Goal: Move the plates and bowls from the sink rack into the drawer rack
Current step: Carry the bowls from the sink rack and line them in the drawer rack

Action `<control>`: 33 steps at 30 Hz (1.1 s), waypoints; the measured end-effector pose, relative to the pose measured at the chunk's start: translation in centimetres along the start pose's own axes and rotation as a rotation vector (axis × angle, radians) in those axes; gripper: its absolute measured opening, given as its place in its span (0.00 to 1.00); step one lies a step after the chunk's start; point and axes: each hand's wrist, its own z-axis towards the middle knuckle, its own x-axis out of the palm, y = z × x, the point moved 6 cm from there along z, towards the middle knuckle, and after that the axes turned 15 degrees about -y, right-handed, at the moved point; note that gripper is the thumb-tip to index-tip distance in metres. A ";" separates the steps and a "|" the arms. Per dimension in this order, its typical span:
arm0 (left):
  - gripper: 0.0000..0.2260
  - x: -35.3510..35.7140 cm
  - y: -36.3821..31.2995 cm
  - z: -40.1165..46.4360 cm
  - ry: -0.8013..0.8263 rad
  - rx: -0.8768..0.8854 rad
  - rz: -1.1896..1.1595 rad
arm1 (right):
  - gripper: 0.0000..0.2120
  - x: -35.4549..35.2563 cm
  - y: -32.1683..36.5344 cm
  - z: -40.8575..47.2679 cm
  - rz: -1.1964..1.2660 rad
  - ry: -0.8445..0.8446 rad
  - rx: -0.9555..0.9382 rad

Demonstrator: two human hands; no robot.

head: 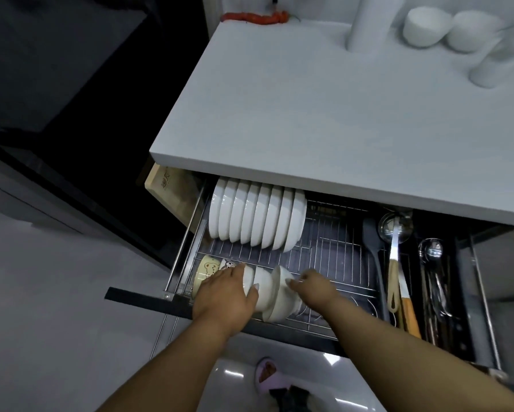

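Left hand [230, 295]: fingers and thumb curled round the left end of the bowl stack, palm over the outermost bowl.
Right hand [312, 285]: fingertips pressed to the rim of the rightmost bowl; fingers look bent, whether they truly pinch the rim I cannot tell.
Bowls [272, 292]: white glazed ware, on edge in a nested row between the two hands, in the front row of the drawer rack. About four; the hands hide the ends, so the count is uncertain.
Handling, bowls: judged stiff, smooth and slippery, fairly heavy as a stack, liable to chip. Best held by squeezing the stack from both ends, or one bowl at a time by rim and foot.
Drawer rack [333, 251]: wire, pulled out under the counter; open slots lie to the right of the right hand.
Printed bowls [208, 270]: two, cream with cartoon prints, just left of the left hand.
Plates [257, 217]: eight white plates, on edge in the back row, beyond the hands. Judged rigid, slick and breakable; take each by the upper rim.
Utensils [395, 257]: well right of the grip; one dark spatula, one ladle, a few wooden-handled tools, a side tray of cutlery too crowded to count.
Counter [309, 114]: farthest; two white bowls at the far right, blurred.
Sink rack: not in view.
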 end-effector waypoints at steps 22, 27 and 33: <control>0.18 -2.0 -29.3 0.4 0.048 0.291 -0.401 | 0.16 -28.7 -16.2 -9.8 0.309 -0.703 -0.103; 0.16 0.1 -39.4 -3.7 0.116 0.433 -0.383 | 0.18 -34.6 -24.9 -13.5 0.356 -0.824 -0.037; 0.08 3.4 -51.2 -9.1 0.146 0.591 -0.341 | 0.18 -40.2 -35.8 -17.7 0.405 -0.939 0.056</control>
